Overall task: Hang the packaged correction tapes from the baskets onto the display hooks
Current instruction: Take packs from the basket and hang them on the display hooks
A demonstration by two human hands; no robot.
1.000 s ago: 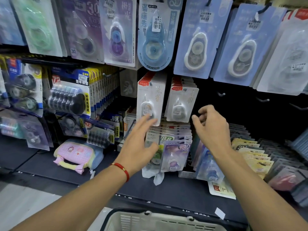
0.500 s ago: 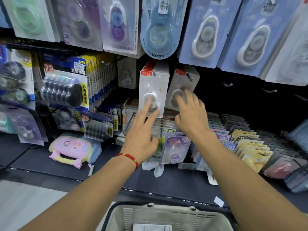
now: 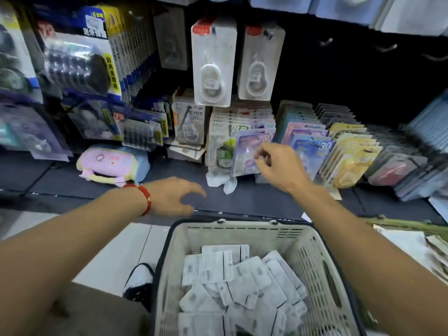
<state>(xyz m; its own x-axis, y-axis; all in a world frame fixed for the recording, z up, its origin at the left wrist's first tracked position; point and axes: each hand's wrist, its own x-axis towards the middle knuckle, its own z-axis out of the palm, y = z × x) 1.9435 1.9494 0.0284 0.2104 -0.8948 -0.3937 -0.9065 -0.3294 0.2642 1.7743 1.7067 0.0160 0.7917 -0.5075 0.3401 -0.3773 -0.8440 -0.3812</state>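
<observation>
Both hands now drawn back from the two white hanging packs, down toward the near basket.

Left hand (image 3: 173,196), red cord at the wrist, low over the dark shelf edge (image 3: 242,200), fingers loosely spread and curved, holding nothing. Right hand (image 3: 278,166) farther and to the right, just in front of the purple carded pack (image 3: 247,151) standing on the shelf, fingers lightly curled; something small seems to glint between thumb and forefinger, too blurred to tell whether anything is pinched.

Half a second ago both hands up at the two white correction tape packs (image 3: 213,66), pressing them onto their hooks; now those packs hang free side by side, far centre, untouched. One hanging done, by the look of it.

Cream basket (image 3: 322,270) at near centre, between the forearms, many white packaged correction tapes (image 3: 232,282) heaped face-down inside. Bare display hooks (image 3: 326,41) on the dark panel at far right, unfilled.

Likely next: a reach down into the basket for another pack. Plenty of stock left to hang, so the job looks far from finished.
</observation>
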